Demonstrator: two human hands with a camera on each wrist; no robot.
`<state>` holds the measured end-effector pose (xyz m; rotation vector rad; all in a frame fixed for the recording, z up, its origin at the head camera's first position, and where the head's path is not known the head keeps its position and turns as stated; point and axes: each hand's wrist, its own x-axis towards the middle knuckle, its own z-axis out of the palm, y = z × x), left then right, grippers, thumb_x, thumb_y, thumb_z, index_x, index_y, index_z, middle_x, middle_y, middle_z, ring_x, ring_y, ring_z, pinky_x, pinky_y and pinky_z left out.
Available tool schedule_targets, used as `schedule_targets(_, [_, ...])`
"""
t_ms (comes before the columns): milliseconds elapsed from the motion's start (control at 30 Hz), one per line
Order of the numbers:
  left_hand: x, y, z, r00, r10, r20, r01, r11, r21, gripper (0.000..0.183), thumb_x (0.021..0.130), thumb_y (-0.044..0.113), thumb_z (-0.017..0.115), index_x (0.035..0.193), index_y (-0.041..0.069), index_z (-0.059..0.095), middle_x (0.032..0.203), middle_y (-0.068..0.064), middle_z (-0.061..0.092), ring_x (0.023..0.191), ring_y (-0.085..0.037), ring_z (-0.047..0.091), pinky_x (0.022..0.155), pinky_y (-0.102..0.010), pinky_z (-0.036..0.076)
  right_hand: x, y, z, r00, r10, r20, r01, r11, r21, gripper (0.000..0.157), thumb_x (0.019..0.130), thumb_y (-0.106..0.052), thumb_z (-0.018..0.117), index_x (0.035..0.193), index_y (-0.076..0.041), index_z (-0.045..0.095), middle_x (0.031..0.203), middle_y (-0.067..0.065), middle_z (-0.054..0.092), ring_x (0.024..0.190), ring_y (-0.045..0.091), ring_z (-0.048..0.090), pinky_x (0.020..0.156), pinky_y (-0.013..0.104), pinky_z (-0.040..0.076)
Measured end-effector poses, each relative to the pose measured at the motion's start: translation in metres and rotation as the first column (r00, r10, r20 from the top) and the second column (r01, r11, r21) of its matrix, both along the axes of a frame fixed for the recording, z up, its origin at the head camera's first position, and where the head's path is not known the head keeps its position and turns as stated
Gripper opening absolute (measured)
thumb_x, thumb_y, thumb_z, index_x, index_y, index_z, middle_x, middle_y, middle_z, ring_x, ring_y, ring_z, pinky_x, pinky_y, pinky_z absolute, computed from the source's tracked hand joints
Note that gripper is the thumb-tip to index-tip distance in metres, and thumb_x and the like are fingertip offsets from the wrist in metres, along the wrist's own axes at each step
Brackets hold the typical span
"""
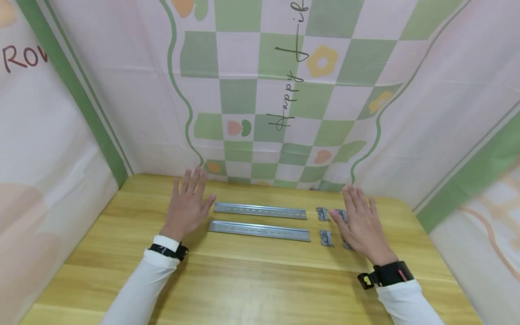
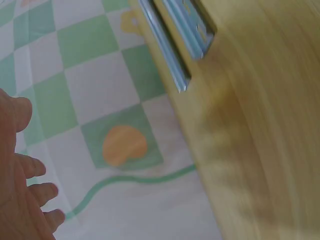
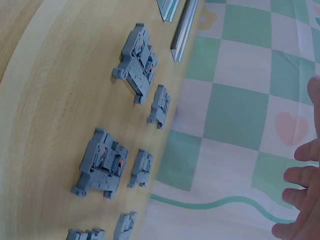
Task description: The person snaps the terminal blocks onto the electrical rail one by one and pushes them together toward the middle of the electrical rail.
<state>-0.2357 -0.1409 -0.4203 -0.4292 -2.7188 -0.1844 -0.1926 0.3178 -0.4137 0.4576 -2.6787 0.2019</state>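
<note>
My left hand [image 1: 188,211] is held flat with straight fingers, just off the left ends of two slotted metal DIN rails. The back rail [image 1: 260,211] and the front rail [image 1: 260,230] lie side by side. My right hand [image 1: 363,227], also with fingers straight, holds nothing and partly covers a group of small grey terminal blocks [image 1: 326,238] in the head view. From the right wrist, several of these blocks [image 3: 137,62] show in two rows beyond the rail ends. In both wrist views the fingers are well apart from the parts.
The parts lie on a wooden table [image 1: 243,284] with rounded far corners. A checked cloth [image 1: 276,97] hangs along its back edge, with more cloth [image 1: 53,149] on either side. Each wrist carries a dark strap [image 1: 392,274] with a small camera.
</note>
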Motion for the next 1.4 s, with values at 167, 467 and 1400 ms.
schedule_targets(167, [-0.008, 0.018, -0.006, 0.995, -0.098, 0.008, 0.097, 0.995, 0.034, 0.065, 0.096, 0.05, 0.031, 0.144, 0.006, 0.026, 0.15, -0.015, 0.02, 0.138, -0.034, 0.014, 0.108, -0.049, 0.007, -0.007, 0.0, -0.007, 0.999, 0.038, -0.029, -0.039, 0.999, -0.026, 0.068, 0.095, -0.041, 0.043, 0.143, 0.001, 0.022, 0.147, 0.024, 0.02, 0.134, 0.041, 0.021, 0.106, 0.054, 0.011])
schedule_targets(467, [-0.024, 0.053, -0.019, 0.971, -0.219, 0.096, 0.216, 0.975, 0.044, 0.051, 0.094, 0.042, 0.045, 0.132, 0.009, 0.046, 0.133, -0.011, 0.047, 0.123, -0.031, 0.042, 0.101, -0.046, 0.03, -0.015, -0.006, -0.016, 0.999, 0.043, -0.003, -0.044, 0.998, -0.044, 0.062, 0.095, -0.042, 0.044, 0.138, 0.001, 0.034, 0.137, 0.026, 0.038, 0.125, 0.042, 0.034, 0.1, 0.056, 0.025])
schedule_targets(1400, [-0.042, 0.113, -0.036, 0.886, -0.283, 0.367, 0.332, 0.94, -0.076, 0.036, 0.088, 0.04, 0.057, 0.114, 0.015, 0.06, 0.118, -0.002, 0.051, 0.107, -0.023, 0.048, 0.084, -0.04, 0.043, -0.053, -0.006, -0.02, 0.928, 0.028, 0.371, -0.072, 0.992, 0.106, 0.062, 0.082, -0.037, 0.066, 0.132, -0.006, 0.046, 0.131, 0.02, 0.046, 0.121, 0.042, 0.038, 0.098, 0.059, 0.024])
